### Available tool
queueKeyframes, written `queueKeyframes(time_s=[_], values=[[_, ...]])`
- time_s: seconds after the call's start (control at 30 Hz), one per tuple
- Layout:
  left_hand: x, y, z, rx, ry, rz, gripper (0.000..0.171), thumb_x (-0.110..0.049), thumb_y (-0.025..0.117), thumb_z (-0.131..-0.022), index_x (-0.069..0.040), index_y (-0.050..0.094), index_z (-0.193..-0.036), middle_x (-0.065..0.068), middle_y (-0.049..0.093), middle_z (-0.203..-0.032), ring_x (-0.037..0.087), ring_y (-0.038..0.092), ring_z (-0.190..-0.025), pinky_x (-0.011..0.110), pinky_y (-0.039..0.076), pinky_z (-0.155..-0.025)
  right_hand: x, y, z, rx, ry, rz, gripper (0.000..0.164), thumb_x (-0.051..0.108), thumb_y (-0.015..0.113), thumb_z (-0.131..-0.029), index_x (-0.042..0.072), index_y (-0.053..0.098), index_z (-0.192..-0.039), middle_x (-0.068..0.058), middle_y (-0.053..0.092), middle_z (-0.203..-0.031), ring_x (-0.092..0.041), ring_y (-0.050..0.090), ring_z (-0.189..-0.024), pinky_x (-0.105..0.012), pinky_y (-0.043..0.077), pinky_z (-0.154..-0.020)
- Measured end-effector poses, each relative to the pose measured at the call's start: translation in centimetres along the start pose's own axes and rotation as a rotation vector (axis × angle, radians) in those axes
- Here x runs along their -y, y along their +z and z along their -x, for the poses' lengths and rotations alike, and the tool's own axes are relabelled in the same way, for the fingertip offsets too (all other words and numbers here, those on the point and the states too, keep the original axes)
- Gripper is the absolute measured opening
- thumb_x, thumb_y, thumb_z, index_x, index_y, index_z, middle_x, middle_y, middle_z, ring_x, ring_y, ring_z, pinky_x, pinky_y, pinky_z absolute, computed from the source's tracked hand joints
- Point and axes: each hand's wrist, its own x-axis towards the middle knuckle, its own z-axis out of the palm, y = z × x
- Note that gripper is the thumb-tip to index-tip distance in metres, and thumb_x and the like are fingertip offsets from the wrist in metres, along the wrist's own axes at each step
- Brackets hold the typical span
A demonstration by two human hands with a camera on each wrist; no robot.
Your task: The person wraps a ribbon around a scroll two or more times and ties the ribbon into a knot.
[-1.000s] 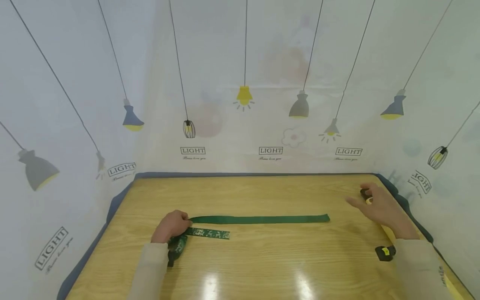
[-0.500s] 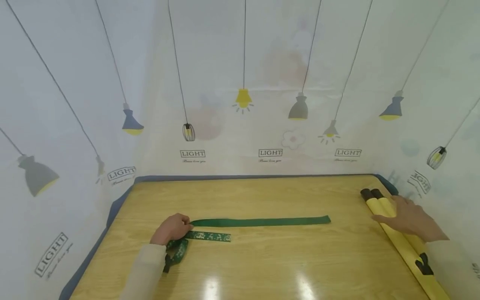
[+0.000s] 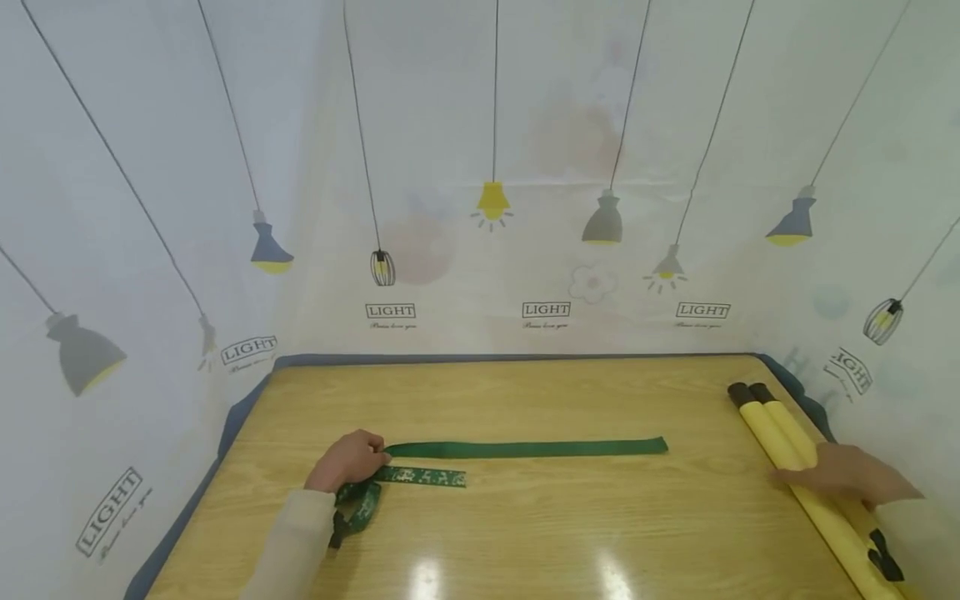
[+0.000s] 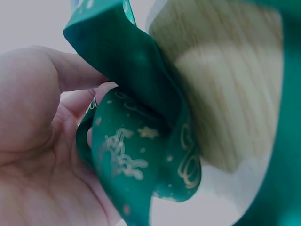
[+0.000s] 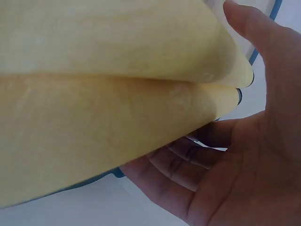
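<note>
My left hand pinches a green ribbon at the left of the table. One plain stretch runs straight to the right, while a shorter end shows a pale print. More printed ribbon bunches in loops at the fingers in the left wrist view. My right hand lies over two yellow rolls with black ends, side by side at the table's right. In the right wrist view, its fingers touch the near side of the rolls and the thumb stands apart from the fingers.
The wooden table has a dark blue border at its back edge. A pale sheet printed with hanging lamps rises behind it and on both sides. The rolls slant along the right edge.
My right hand has moved right and then down along the yellow rolls, uncovering their black ends. The left hand keeps its place on the ribbon. The head view shifts slightly.
</note>
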Motion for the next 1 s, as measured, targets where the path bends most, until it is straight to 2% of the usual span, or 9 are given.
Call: queueKeyframes(time_s=[0.17,0.5,0.7,1.0], values=[[0.1,0.0,0.0,-0.004,0.005,-0.01,0.037,-0.019,0.06,-0.098,-0.015,0.04,-0.067,-0.001,0.031,-0.058,0.014,0.028,-0.052,0.029,0.028,-0.054,-0.1,0.2,0.0,-0.009,-0.026,0.019,0.076,0.068,0.054,-0.088,-0.007,0.05,-0.092,-0.008,0.054,-0.077,-0.02,0.057,-0.067,-0.035,0.05,-0.058],[0.1,0.0,-0.1,-0.008,0.003,-0.016,0.037,-0.019,0.06,-0.098,-0.014,0.04,-0.067,-0.001,0.032,-0.059,0.015,0.03,-0.053,0.029,0.029,-0.054,-0.1,0.1,-0.1,-0.012,-0.038,0.018,0.087,0.067,0.057,-0.087,-0.019,0.05,-0.099,-0.01,0.054,-0.079,-0.02,0.057,-0.068,-0.034,0.051,-0.059],[0.3,0.3,-0.2,-0.001,-0.003,-0.013,0.036,-0.02,0.06,-0.098,-0.014,0.043,-0.067,-0.001,0.033,-0.059,0.015,0.03,-0.053,0.029,0.029,-0.054,0.3,-0.4,0.6,-0.023,-0.049,-0.024,0.072,0.062,0.059,-0.088,-0.009,0.049,-0.092,-0.008,0.054,-0.076,-0.018,0.059,-0.064,-0.033,0.052,-0.057],[0.4,0.2,-0.2,-0.015,0.003,-0.032,0.036,-0.02,0.06,-0.098,-0.014,0.043,-0.067,-0.001,0.033,-0.059,0.014,0.03,-0.052,0.029,0.029,-0.054,1.4,-1.4,1.4,-0.066,-0.046,-0.037,0.067,0.065,0.05,-0.092,-0.002,0.05,-0.089,-0.006,0.051,-0.073,-0.017,0.054,-0.061,-0.032,0.048,-0.054]])
